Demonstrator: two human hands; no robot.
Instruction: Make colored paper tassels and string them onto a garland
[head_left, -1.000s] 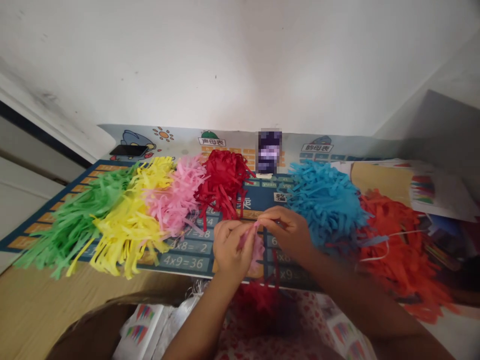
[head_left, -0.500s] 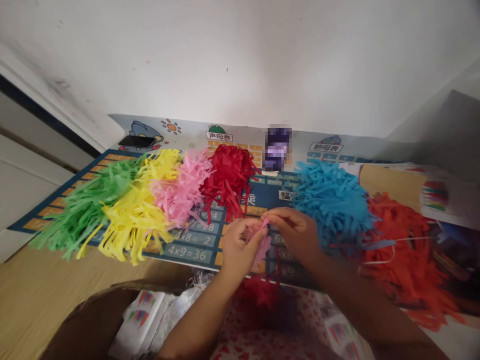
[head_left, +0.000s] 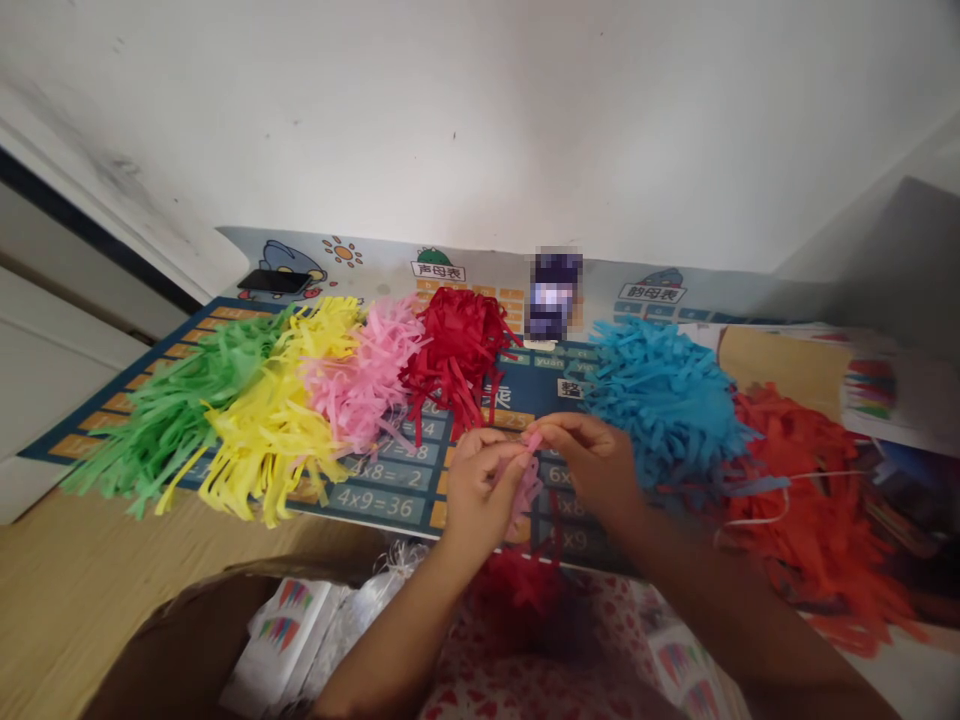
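Note:
Both my left hand (head_left: 484, 480) and my right hand (head_left: 589, 455) pinch a pink tissue-paper tassel (head_left: 527, 490) at its twisted top, over the front of the table mat (head_left: 382, 508). Its fringe hangs down between my hands, partly behind the left fingers. Left of my hands lie piles of dark red tassels (head_left: 461, 350), pink tassels (head_left: 367, 380), yellow tassels (head_left: 274, 430) and green tassels (head_left: 187, 400). Blue tassels (head_left: 664, 405) lie just beyond my right hand. More red fringe (head_left: 521, 585) shows below, near my lap.
Orange-red tassels (head_left: 817, 520) with a white string (head_left: 780, 510) spread over the right side. A black phone (head_left: 275, 283) lies at the back left; a blurred-out screen (head_left: 553, 295) stands at the back. Below the table edge, a box (head_left: 172, 640) holds printed white packets (head_left: 281, 630).
My hands stay almost in place, still pinching the top of the pink tassel, with small finger shifts. The piles have not moved.

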